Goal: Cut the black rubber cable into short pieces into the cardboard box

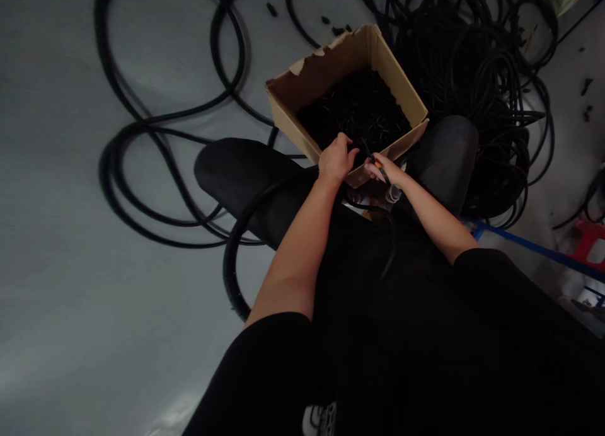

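My left hand point(336, 160) is closed around a black hose point(258, 200) at the near rim of a cardboard box point(289, 114). From there the hose loops back under my left forearm. Just to the right, my right hand point(388, 171) grips a hand tool point(377, 164) with black and orange handles. It looks like a pair of cutters, its dark jaws pointing toward the left hand over the box; the jaws' exact position is hard to make out. Many short black pieces point(362, 111) fill the bottom of the box.
Loose hose coils point(163, 133) lie on the grey floor point(57, 285) at left. A large tangled hose pile point(477, 64) stands right of the box. Small black scraps point(338, 31) lie beyond it. A blue bar point(529, 239) and a red object point(588, 244) are at far right.
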A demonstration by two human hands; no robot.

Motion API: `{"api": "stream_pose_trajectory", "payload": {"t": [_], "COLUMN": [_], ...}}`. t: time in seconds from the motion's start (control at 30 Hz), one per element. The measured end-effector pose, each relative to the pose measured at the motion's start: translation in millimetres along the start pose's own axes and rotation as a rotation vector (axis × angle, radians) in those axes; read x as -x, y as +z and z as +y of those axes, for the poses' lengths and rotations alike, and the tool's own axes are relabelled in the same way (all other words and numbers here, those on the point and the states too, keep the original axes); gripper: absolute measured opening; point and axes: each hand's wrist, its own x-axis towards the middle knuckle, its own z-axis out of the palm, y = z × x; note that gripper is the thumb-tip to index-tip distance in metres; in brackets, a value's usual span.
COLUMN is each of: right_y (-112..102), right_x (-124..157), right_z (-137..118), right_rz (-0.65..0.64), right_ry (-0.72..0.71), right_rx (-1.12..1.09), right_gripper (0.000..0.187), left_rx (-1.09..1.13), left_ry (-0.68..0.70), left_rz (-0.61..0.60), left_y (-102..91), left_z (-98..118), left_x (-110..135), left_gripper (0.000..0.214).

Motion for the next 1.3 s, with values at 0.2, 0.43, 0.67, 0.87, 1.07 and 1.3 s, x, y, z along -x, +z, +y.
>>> {"api": "stream_pose_trajectory", "payload": {"t": [0.2,0.43,0.67,0.87,1.07,1.3], "right_y": [-1.5,-1.8,1.4,-0.8,-4.2,-7.1], "right_x": [-7.8,-13.9,-16.8,-9.7,-2.6,-1.2], "right_z": [7.5,16.3,19.0,15.3,3.5,3.7], "right_rz": [0.013,0.041,0.085,0.08,0.129,0.114], "right_ry": [-0.043,-0.043,-0.01,-0.043,-0.127,-0.118], "right_rx": [0.046,0.066,0.07,0.157,0.338,0.369], "right_gripper": [0.042,0.05,0.049,0.049,0.047,0.041], "left_rx": [0.008,0.002,-0.004,-0.01,-0.005,-0.043], "left_ry": [0.055,0.079,0.119,0.11,0.065,0.027], "left_rz": [-0.076,-0.087,-0.07,-0.061,-0.07,-0.094], "left_y": [1.6,1.8,8.3,10.8,3.9,-2.4], "left_z": [7.3,8.6,0.0,-4.4,4.2,10.9], "left_x": [3.2,4.4,-0.6,-4.2,0.3,4.1], "left_gripper": [0.048,0.042,0.041,0.037,0.044,0.047]}}
